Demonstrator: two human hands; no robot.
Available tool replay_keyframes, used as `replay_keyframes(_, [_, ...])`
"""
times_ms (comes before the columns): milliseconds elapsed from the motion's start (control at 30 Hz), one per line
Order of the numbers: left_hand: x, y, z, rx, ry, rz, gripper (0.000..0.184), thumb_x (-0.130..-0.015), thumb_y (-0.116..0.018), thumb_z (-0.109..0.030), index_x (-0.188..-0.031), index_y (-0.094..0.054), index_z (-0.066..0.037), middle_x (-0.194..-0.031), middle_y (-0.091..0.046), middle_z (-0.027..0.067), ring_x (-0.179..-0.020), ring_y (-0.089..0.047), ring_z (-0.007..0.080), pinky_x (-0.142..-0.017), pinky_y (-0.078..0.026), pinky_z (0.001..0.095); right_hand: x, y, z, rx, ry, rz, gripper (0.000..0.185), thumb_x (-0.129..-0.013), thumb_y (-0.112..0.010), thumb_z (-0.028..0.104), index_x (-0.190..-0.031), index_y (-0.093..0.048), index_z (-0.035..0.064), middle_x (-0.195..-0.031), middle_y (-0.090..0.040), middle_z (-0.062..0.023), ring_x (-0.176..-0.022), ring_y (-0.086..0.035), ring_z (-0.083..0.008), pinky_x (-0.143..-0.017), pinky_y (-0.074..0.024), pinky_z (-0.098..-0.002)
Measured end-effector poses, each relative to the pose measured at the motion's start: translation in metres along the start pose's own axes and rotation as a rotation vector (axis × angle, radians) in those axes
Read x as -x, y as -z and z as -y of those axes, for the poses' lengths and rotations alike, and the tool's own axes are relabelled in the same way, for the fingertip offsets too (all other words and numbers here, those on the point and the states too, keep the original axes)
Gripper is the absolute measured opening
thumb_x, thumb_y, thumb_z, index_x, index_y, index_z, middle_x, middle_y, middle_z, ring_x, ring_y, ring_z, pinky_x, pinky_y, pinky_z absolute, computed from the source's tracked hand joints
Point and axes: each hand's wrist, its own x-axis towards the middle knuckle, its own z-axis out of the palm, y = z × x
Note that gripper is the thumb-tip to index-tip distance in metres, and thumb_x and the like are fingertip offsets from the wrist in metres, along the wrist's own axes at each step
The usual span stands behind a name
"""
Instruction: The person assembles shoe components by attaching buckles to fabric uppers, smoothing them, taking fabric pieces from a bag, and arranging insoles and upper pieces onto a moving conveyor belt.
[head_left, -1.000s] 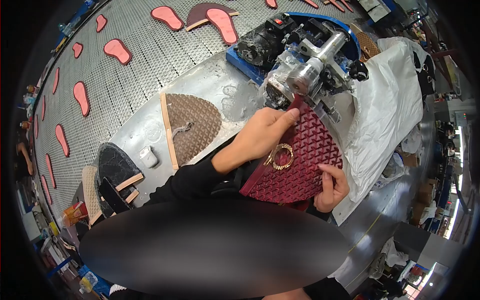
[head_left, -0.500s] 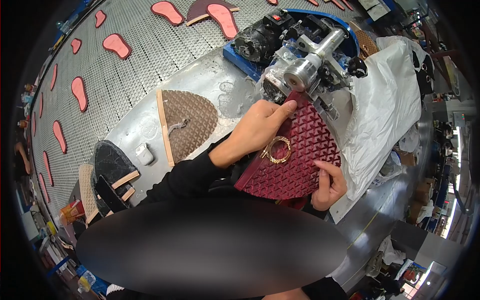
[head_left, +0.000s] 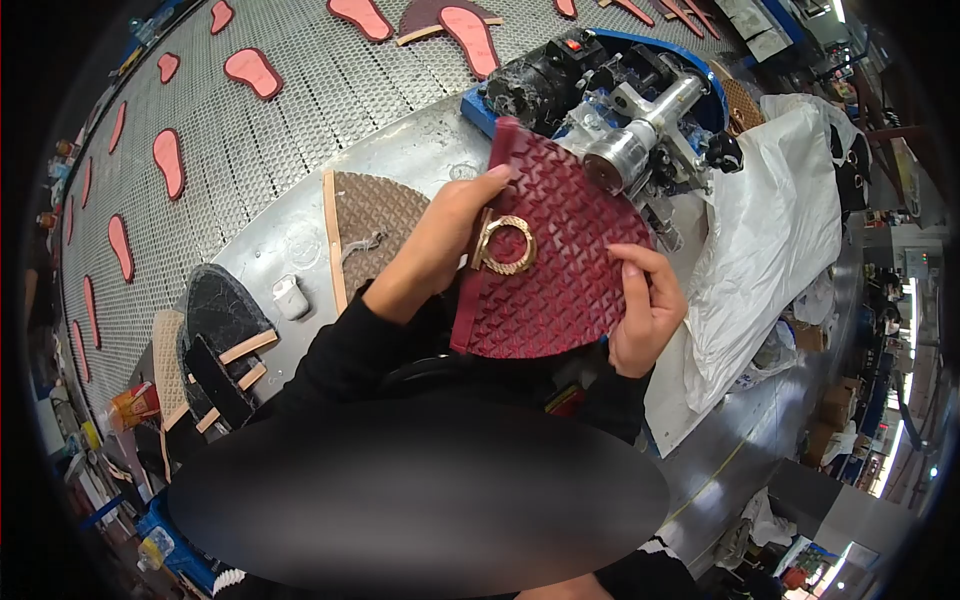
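A dark red woven-pattern semicircular piece (head_left: 570, 290) with a gold ring (head_left: 509, 245) near its straight edge is held up in front of me. My left hand (head_left: 440, 230) grips that straight edge, thumb on the front. At the curved right edge, my right hand (head_left: 648, 308) pinches the piece, its fingers bent over the front. Just behind the piece's upper right part is the metal roller (head_left: 618, 162) of a machine (head_left: 650, 110). A brown woven piece (head_left: 375, 220) with a tan strip lies on the metal table (head_left: 260, 240), left of my left hand.
Pink sole shapes (head_left: 168, 163) lie on a mesh conveyor (head_left: 290, 130) beyond the table. Black pieces with tan strips (head_left: 225, 320) and a small white case (head_left: 290, 298) are at the left. White plastic sheeting (head_left: 765, 220) hangs at the right of the machine.
The red piece has moved left and up from the roller and turned, so its straight edge stands more upright. Both hands have moved with it, still holding it.
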Motion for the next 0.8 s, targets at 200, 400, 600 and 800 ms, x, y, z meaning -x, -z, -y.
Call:
replay_keyframes(200, [0.024,0.042,0.011,-0.102,-0.045,0.003,0.033,-0.095,-0.054,-0.032,-0.096,-0.064,-0.001,-0.083,-0.067,0.0033,-0.067,-0.060,0.0078,-0.058,-0.046,0.0229,-0.002,-0.015,-0.003,-0.067,-0.076,0.037,0.015,-0.091,-0.055,-0.002,-0.097,-0.069,-0.0031,-0.090,-0.067,-0.0017,-0.080,-0.057,-0.0060,-0.071,-0.0415,-0.0179])
replay_keyframes(400, [0.072,0.027,0.047,-0.026,0.082,0.293,0.036,-0.095,-0.057,-0.032,-0.112,-0.059,-0.001,-0.097,-0.066,0.0104,-0.072,-0.065,0.0153,-0.057,-0.049,0.0250,0.001,-0.007,-0.009,-0.100,0.027,-0.103,0.018,-0.091,-0.052,0.001,-0.100,-0.067,-0.0049,-0.087,-0.066,-0.0056,-0.075,-0.057,-0.0075,-0.067,-0.0417,-0.0186])
replay_keyframes(600, [0.071,0.004,0.083,0.222,0.233,0.478,0.054,-0.105,-0.030,-0.042,-0.129,-0.049,0.002,-0.117,-0.062,0.0175,-0.091,-0.063,0.0180,-0.076,-0.053,0.0284,0.011,0.031,-0.043,-0.432,-0.205,-0.205,0.024,-0.093,-0.049,0.011,-0.105,-0.063,-0.0049,-0.081,-0.064,-0.0069,-0.071,-0.060,-0.0117,-0.067,-0.0462,-0.0230])
replay_keyframes(800, [0.057,0.001,0.101,0.703,0.274,0.707,0.067,-0.102,-0.025,-0.053,-0.130,-0.048,0.003,-0.116,-0.061,0.0166,-0.085,-0.062,0.0150,-0.075,-0.053,0.0259,0.038,0.045,-0.115,-0.356,-0.458,-0.143,0.023,-0.095,-0.051,0.012,-0.106,-0.062,-0.0055,-0.080,-0.064,-0.0106,-0.061,-0.059,-0.0138,-0.060,-0.0466,-0.0250])
